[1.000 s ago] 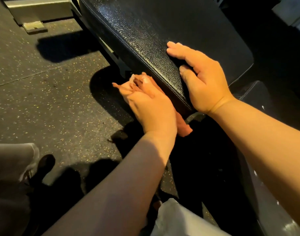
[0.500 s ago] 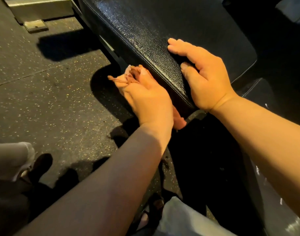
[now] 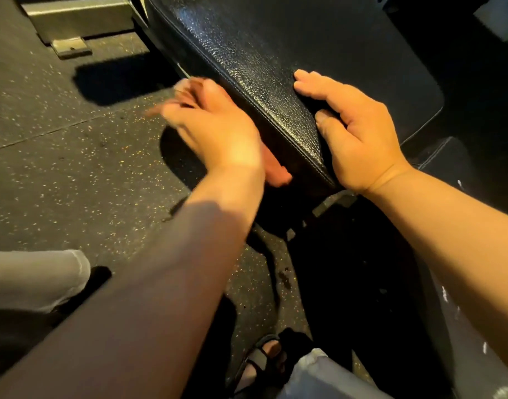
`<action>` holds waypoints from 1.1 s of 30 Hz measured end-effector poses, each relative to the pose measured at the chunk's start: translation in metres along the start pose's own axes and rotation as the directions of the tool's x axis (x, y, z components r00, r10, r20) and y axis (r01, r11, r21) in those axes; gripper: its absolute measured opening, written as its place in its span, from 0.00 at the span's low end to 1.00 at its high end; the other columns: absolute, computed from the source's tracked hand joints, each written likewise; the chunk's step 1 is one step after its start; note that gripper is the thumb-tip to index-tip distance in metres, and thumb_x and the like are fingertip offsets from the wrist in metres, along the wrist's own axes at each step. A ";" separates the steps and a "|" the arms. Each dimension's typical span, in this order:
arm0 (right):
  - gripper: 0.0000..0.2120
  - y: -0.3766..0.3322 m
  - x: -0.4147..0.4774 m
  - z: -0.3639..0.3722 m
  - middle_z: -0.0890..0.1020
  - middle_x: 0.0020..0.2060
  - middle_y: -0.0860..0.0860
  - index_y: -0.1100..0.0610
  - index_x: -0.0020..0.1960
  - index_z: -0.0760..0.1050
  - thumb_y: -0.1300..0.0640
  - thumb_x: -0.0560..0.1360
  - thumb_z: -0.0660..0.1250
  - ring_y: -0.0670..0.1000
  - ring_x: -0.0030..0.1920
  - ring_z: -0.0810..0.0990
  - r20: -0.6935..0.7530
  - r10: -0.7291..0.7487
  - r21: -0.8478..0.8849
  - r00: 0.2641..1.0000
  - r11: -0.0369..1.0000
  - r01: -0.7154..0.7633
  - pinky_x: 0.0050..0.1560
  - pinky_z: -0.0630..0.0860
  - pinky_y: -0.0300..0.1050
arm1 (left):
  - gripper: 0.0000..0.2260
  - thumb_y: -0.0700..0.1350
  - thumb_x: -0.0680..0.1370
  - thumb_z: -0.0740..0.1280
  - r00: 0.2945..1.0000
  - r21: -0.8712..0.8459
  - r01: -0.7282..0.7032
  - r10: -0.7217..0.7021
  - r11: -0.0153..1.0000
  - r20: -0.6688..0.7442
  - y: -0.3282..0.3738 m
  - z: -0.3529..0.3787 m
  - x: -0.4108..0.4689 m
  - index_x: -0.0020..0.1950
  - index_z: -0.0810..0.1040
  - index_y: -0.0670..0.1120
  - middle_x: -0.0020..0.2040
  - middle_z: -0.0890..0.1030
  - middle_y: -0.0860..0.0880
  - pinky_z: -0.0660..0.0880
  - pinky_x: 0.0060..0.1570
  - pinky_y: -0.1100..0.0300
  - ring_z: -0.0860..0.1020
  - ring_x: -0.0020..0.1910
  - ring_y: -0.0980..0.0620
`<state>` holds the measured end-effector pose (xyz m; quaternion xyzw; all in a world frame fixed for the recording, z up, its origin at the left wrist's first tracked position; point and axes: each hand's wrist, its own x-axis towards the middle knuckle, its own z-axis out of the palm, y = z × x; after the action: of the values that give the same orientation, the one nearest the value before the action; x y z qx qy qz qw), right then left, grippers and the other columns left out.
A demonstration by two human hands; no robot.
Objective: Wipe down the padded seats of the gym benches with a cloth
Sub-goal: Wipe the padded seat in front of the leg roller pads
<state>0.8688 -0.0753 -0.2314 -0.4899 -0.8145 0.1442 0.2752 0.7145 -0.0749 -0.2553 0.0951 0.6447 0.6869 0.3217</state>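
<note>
The black padded bench seat (image 3: pixel 304 38) fills the upper middle of the head view, its textured top sloping down toward me. My left hand (image 3: pixel 218 131) is blurred and holds an orange-pink cloth (image 3: pixel 276 172) against the pad's left side face. The cloth shows below my palm and past my fingertips. My right hand (image 3: pixel 359 133) rests on the pad's near corner, with the fingers flat on top and the thumb on the side edge.
Speckled dark rubber floor (image 3: pixel 59 139) lies to the left. A metal frame foot (image 3: pixel 74 21) stands at the top left. A second black pad (image 3: pixel 460 168) sits at the right, below the first. My sandalled foot (image 3: pixel 264 358) and trouser legs are at the bottom.
My left hand has slid the cloth farther up along the pad's side, away from me. My right hand has stayed on the near corner.
</note>
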 end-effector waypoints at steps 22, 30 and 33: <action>0.24 -0.008 0.000 -0.003 0.72 0.72 0.41 0.50 0.71 0.73 0.64 0.77 0.58 0.41 0.75 0.66 0.044 0.009 -0.031 0.999 0.999 -0.007 0.76 0.62 0.46 | 0.28 0.58 0.83 0.48 0.957 -0.020 -0.127 0.128 0.992 0.262 -0.025 -0.003 -0.050 0.81 0.57 0.50 0.75 0.61 0.65 0.55 0.77 0.55 0.55 0.78 0.61; 0.24 -0.016 0.001 -0.008 0.70 0.73 0.41 0.51 0.73 0.71 0.66 0.80 0.58 0.38 0.75 0.63 0.125 0.040 -0.057 0.991 0.998 -0.033 0.77 0.57 0.40 | 0.26 0.47 0.83 0.50 0.951 0.073 -0.196 0.171 0.978 0.259 -0.024 0.003 -0.040 0.81 0.52 0.43 0.82 0.53 0.48 0.49 0.77 0.63 0.50 0.80 0.58; 0.25 -0.030 0.024 -0.007 0.68 0.74 0.39 0.50 0.74 0.69 0.68 0.81 0.59 0.36 0.75 0.60 0.160 0.030 -0.023 0.987 0.999 -0.026 0.77 0.54 0.36 | 0.23 0.44 0.85 0.51 0.964 0.060 -0.197 0.182 0.979 0.195 -0.008 0.011 0.008 0.81 0.54 0.44 0.81 0.56 0.47 0.51 0.77 0.59 0.53 0.80 0.55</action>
<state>0.8425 -0.0684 -0.2033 -0.4909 -0.8285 0.1787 0.2016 0.7171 -0.0620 -0.2638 0.2335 0.6258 0.6765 0.3102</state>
